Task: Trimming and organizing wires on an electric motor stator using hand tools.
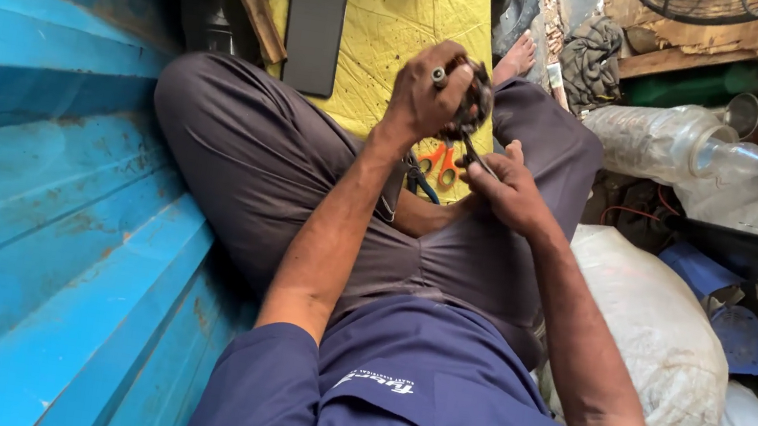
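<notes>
Metal part: dark, round piece (474, 98) I see gripped over my lap, above the yellow sheet (395, 27).
Left hand (431, 92): fingers curled tight around the part.
Right hand (506, 186): fingers pinching a thin dark tool (474, 149) whose tip touches the part.
Surface: yellow sheet carrying a black phone (314, 31) and orange scissors (440, 164).
Left edge: blue corrugated wall (26, 193), close against my knee.
Right edge: white sacks (659, 332), plastic bottle (694, 149), crowded.

Dark round metal part (476, 98), held aloft
</notes>
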